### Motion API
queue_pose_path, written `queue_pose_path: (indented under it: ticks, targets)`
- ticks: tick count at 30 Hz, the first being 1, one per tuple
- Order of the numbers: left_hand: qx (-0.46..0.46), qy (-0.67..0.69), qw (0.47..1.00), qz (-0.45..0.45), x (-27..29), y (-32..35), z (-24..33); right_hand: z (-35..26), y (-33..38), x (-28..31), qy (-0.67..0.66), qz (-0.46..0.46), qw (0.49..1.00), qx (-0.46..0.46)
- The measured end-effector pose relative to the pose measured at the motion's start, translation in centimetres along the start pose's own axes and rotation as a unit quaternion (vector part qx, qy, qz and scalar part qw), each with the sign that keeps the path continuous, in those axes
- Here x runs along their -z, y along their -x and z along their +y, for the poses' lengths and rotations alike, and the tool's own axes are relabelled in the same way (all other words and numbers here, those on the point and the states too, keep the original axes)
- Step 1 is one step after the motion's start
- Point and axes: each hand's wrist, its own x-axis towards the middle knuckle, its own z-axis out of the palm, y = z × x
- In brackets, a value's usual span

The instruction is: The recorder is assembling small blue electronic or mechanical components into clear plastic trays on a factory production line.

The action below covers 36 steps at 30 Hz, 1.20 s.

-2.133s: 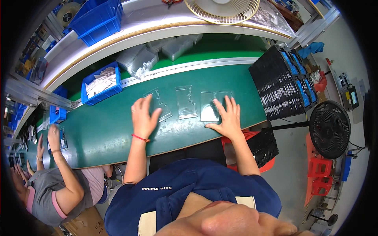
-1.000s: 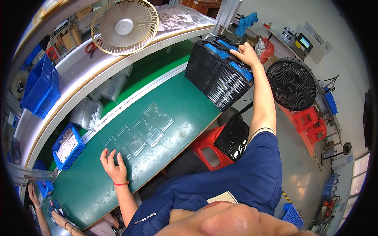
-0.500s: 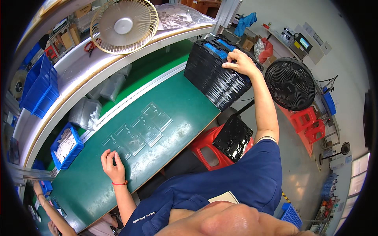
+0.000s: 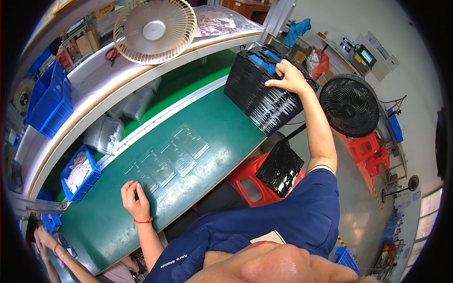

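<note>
My right hand [image 4: 291,79] is over the top of a tall stack of black plastic trays [image 4: 264,94] at the far right end of the table. Its thumb stands apart from the bent forefinger, and the other fingertips are partly hidden. Blue pieces [image 4: 262,62] show in the top tray, beside the fingers. On the green table, my left hand [image 4: 135,200] rests open with loosely bent fingers, holding nothing. Just beyond it lies a slanting row of several clear plastic blister trays [image 4: 177,158]; the nearest one almost meets the fingertips.
A blue bin of pale slips [image 4: 81,172] and clear plastic packs [image 4: 104,134] line the table's far side. Above them, a shelf carries a fan grille [image 4: 154,30]. Black trays [image 4: 281,169] lie on a red stool; a black fan [image 4: 349,104] stands right. A co-worker's hands [image 4: 46,237] are lower left.
My right hand has shifted slightly over the tray stack, its thumb reaching further left. My left hand stays put. The co-worker's hands have come together at lower left. The view has tilted slightly.
</note>
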Motion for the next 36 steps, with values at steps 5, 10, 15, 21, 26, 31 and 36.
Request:
queue_pose_path:
  ticks: [5, 10, 15, 21, 26, 31, 36]
  targets:
    - [-0.002, -0.001, 1.000, 0.016, 0.2, -0.2, -0.2, 1.0, -1.3, 0.1, -0.066, -0.020, 0.997, -0.029]
    - [-0.024, -0.002, 1.000, 0.011, 0.0, -0.4, 0.0, 3.8, -7.5, 0.4, -0.031, 0.025, 0.995, -0.088]
    - [-0.028, -0.011, 0.999, 0.038, 0.1, -0.4, -0.3, 8.4, -12.3, -5.1, -0.067, -0.018, 0.994, -0.080]
    - [-0.020, -0.020, 0.999, 0.041, 0.1, -0.2, -0.3, 7.5, -13.2, -6.2, -0.009, 0.009, 0.997, -0.070]
    - [-0.029, -0.022, 0.998, 0.042, -0.1, -0.3, -0.4, 7.6, -13.5, -5.3, -0.022, 0.045, 0.997, -0.059]
    - [-0.024, -0.021, 0.999, 0.039, -0.1, -0.4, -0.4, 3.8, -13.0, -2.8, 0.011, 0.002, 0.994, -0.108]
    - [-0.015, -0.015, 0.999, 0.031, -0.2, -0.3, -0.2, 1.2, -12.5, -4.4, -0.103, -0.065, 0.991, 0.057]
